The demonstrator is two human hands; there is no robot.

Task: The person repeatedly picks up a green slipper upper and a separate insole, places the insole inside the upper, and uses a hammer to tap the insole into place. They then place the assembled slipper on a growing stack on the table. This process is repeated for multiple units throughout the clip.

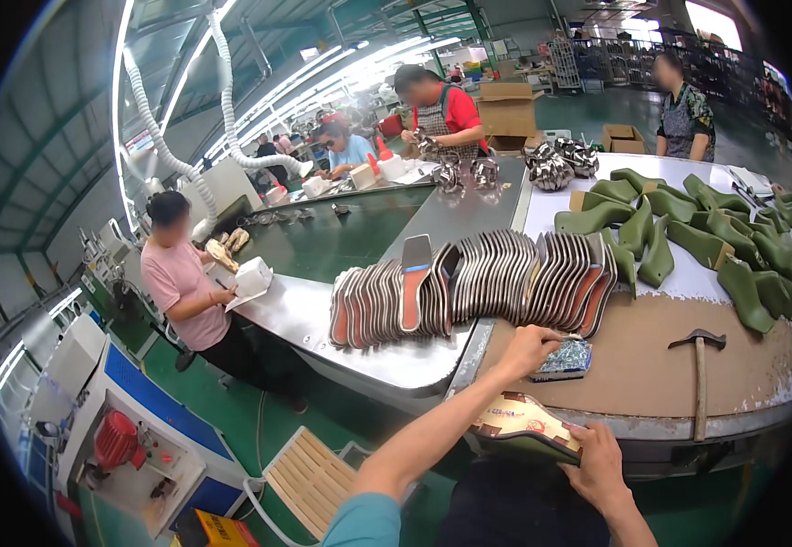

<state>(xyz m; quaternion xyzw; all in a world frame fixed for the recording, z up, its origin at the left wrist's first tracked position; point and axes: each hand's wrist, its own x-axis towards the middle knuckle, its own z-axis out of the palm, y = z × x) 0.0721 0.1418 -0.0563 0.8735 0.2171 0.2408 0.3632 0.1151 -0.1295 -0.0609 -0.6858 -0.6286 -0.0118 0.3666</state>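
My right hand [595, 463] grips a green shoe last [505, 440] near the table's front edge. A pale insole [522, 415] with brown edge patches lies against the last's upturned sole. My left hand [533, 351] reaches over the table to a small blue box [562, 375] filled with tiny glittering bits, too small to name. Its thumb and fingers are pinched together at the box's upper left edge; what they hold, if anything, is hidden. A hammer [701, 383] with a wooden handle lies to the right of the box, its handle toward me.
Behind my left hand stands a long row of insoles [496, 278]. Several green shoe lasts [674, 214] are heaped at the right on the table [637, 365]. A slatted wooden chair [309, 479] stands at lower left. Co-workers stand at the left [186, 283], across the bench [442, 114] and far right [683, 114].
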